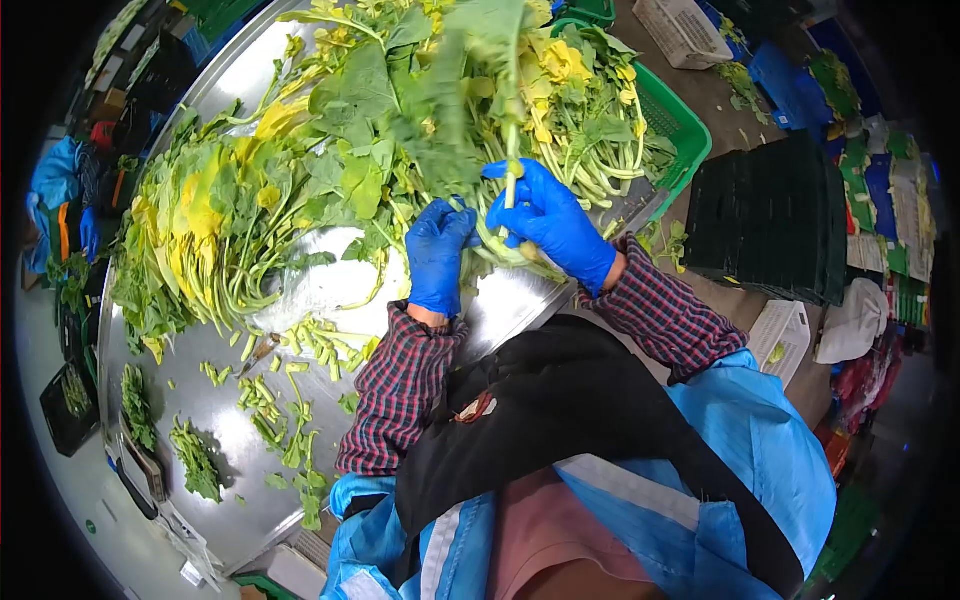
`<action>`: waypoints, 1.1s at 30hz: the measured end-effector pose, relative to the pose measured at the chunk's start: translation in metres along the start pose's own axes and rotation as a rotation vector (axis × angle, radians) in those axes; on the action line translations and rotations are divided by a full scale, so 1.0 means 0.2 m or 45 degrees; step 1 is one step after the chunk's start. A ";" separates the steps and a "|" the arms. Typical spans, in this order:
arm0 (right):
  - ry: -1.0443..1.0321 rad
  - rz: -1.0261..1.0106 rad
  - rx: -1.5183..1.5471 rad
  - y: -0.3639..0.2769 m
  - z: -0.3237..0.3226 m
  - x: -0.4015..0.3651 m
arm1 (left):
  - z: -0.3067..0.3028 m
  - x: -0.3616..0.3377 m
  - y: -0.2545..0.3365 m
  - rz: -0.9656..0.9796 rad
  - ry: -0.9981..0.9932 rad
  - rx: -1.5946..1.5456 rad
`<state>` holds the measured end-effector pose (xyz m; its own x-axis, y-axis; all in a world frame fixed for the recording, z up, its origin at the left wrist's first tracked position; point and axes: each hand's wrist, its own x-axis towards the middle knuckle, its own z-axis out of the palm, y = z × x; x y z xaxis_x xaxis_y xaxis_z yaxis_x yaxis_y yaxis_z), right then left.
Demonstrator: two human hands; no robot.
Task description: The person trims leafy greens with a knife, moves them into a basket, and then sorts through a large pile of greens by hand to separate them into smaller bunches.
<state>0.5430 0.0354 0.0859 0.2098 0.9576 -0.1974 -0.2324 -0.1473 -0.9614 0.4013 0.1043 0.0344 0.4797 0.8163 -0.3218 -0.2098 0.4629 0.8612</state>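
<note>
My right hand (555, 215), in a blue glove, pinches the pale lower end of a leafy green stalk (513, 115). The stalk stands upright, and its leaf is smeared by motion. Close beside it, my left hand (435, 255), also gloved in blue, is closed with its fingers curled inward; whatever it may hold is hidden. Both hands are at the near edge of a big heap of leafy greens (350, 110) with green and yellowing leaves. Cut stem pieces (262, 410) lie on the metal table (225, 350) to the left of my left forearm.
A green basket (690, 130) stands beyond the heap on the right. Dark stacked crates (765, 215) are further right. Small bunches of greens (198, 460) lie at the table's left. A person's blue-gloved hand (89, 233) shows at far left.
</note>
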 end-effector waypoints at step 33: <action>0.330 -0.524 -1.137 -0.17 -0.29 0.18 | -0.06 -0.02 0.09 0.226 0.012 -0.439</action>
<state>0.6143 0.0600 0.1000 0.3379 0.9081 0.2476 0.6762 -0.0512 -0.7350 0.3861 0.1136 0.0459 0.4029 0.8964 -0.1848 -0.5638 0.4022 0.7214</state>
